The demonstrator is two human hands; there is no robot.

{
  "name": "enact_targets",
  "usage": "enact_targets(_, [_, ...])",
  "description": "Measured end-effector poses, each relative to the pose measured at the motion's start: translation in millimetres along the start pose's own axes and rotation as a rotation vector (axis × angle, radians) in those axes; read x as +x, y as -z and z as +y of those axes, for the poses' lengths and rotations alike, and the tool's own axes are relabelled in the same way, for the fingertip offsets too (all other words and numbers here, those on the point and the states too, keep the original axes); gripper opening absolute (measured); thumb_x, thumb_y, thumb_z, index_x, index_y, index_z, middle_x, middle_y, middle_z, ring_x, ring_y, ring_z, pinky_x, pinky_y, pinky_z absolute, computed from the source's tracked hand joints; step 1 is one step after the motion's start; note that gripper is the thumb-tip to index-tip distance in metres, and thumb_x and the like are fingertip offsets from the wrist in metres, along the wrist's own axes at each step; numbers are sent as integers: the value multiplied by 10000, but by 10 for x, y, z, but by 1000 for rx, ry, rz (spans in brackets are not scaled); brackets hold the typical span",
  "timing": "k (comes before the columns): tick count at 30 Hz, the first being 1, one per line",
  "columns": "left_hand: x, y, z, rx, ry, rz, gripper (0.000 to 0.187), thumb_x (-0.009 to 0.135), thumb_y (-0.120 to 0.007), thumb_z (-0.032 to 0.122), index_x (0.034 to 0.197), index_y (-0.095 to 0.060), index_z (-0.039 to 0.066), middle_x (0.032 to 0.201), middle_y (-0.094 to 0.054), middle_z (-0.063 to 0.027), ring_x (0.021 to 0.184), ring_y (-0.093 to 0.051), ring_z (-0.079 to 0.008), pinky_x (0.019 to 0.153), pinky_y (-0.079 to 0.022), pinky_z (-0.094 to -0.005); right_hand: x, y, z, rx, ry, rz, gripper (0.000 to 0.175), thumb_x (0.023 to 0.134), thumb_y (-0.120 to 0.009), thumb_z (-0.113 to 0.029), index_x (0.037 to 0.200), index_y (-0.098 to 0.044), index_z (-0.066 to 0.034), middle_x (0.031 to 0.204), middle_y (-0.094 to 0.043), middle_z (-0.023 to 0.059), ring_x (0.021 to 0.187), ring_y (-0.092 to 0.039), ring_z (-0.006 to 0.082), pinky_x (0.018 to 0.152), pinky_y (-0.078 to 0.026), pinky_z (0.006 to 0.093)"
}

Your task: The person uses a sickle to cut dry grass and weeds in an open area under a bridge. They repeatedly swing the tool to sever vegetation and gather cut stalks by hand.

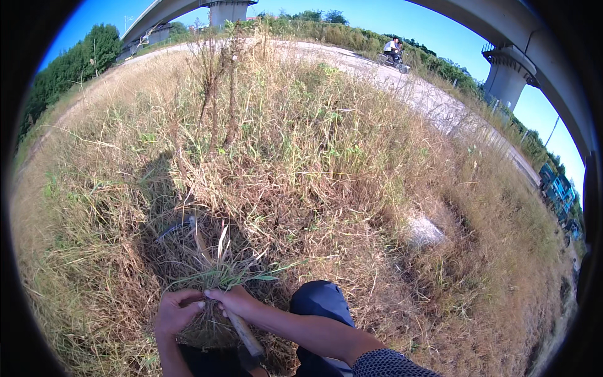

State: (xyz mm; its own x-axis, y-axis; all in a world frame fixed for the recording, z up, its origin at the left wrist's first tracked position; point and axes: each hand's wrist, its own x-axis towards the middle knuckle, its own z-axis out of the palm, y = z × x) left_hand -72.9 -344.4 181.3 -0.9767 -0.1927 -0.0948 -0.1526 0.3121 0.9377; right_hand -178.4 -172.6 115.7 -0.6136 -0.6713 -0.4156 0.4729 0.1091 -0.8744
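Observation:
My right hand is closed around the wooden handle of a sickle, whose shaft slants up and left through the grass. The curved blade lies in shade at the far end, partly hidden by stalks. A bunch of cut grass, green and dry, fans out just above my right hand, with more stems below it. My left hand is beside the bunch, its thumb and fingers curled towards it with a gap between them. Whether the left fingers grip any stems is hard to see.
Dry grass surrounds me, with tall brown weed stalks ahead. A pale stone-like lump lies to the right. My bent knee is beside my right forearm. People on a motorcycle are on the road, near a viaduct pier.

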Motion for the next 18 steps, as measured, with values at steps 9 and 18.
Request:
enact_targets(9, [-173, 513, -236, -691, -309, 215, 304, 928, -685, 146, 1151, -671, -60, 923, -740, -218, 747, -760, -271, 550, -631, -360, -83, 1, -106, 73, -163, -17, 309, 930, -751, -295, 967, -611, -22, 654, -531, 2, 487, -518, 125, 468, -477, 299])
enact_targets(18, [171, 276, -609, 102, -11, 280, 594, 1013, -633, 388, 1418, -550, -38, 1358, -626, -175, 1274, -576, -275, 1115, -416, -393, -277, -15, -225, 173, -79, -48, 260, 954, -720, -302, 957, -594, -75, 611, -513, -19, 487, -501, 109, 476, -447, 295])
